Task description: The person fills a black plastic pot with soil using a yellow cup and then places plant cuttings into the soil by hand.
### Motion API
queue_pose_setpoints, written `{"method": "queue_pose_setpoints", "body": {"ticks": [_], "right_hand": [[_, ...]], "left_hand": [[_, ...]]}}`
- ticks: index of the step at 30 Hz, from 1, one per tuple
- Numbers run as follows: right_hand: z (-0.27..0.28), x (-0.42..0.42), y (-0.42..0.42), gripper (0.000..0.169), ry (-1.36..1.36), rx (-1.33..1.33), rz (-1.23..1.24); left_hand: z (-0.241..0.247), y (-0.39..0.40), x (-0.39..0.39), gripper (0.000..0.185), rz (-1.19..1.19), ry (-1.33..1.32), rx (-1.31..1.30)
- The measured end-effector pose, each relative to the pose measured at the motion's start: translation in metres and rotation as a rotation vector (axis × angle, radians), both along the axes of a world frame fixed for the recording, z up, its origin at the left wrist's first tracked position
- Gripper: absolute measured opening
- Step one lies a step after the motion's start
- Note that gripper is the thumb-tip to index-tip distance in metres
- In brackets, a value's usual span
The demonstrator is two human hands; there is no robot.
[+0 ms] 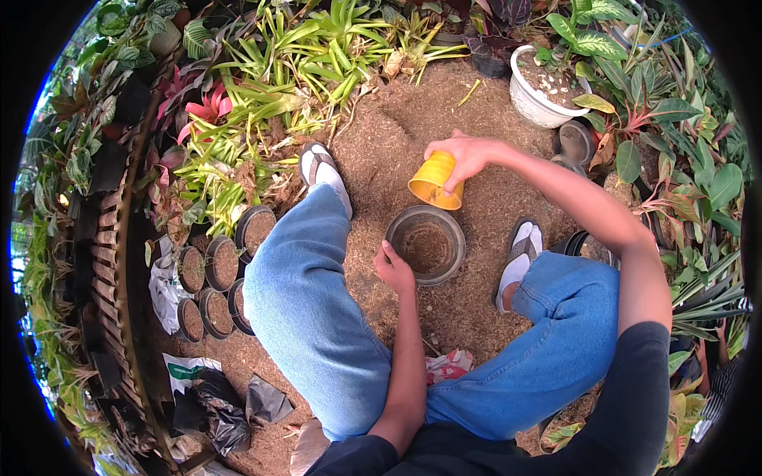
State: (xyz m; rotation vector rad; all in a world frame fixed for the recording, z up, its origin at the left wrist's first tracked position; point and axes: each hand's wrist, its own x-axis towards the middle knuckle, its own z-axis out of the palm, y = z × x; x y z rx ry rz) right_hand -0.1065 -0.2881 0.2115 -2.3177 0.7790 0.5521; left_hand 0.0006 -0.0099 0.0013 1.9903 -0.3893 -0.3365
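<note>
A black plastic plant pot (426,245) stands on the ground between my feet, with brown soil at its bottom. My left hand (394,265) rests at the pot's left rim, fingers against its side. Above the pot's far edge, my right hand (461,160) grips a yellow plastic cup (437,178) by its base. The cup is tipped, its mouth facing down towards me and the pot. Some dark residue shows on its inner wall; most of its inside is hidden.
Several small soil-filled pots (221,262) stand beyond my left leg. Uprooted green plants (321,53) lie at the far left. A white planter (539,101) stands far right. Black plastic bags (223,410) lie at lower left, and a red-and-white packet (449,365) lies between my legs.
</note>
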Motion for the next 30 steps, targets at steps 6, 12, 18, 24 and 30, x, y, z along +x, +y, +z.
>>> {"method": "queue_pose_setpoints", "body": {"ticks": [6,12,18,24,30], "right_hand": [[-0.062,-0.067,-0.067,0.104,0.291,-0.111,-0.247],[-0.118,-0.118,-0.068,0.115,0.674,-0.28,-0.107],[-0.082,-0.078,-0.039,0.106,0.649,-0.332,-0.434],[-0.164,-0.113,-0.057,0.106,0.639,-0.111,-0.48],[-0.185,-0.092,-0.002,0.104,0.346,0.07,-0.817]], "left_hand": [[0.007,0.0,0.003,0.051,0.067,0.053,-0.041],[0.007,-0.005,-0.004,0.046,0.028,0.021,-0.071],[0.006,0.003,0.008,0.045,0.031,0.013,-0.05],[0.014,-0.008,-0.011,0.043,-0.002,0.016,-0.078],[0.006,-0.001,0.001,0.044,0.008,-0.001,-0.039]]}}
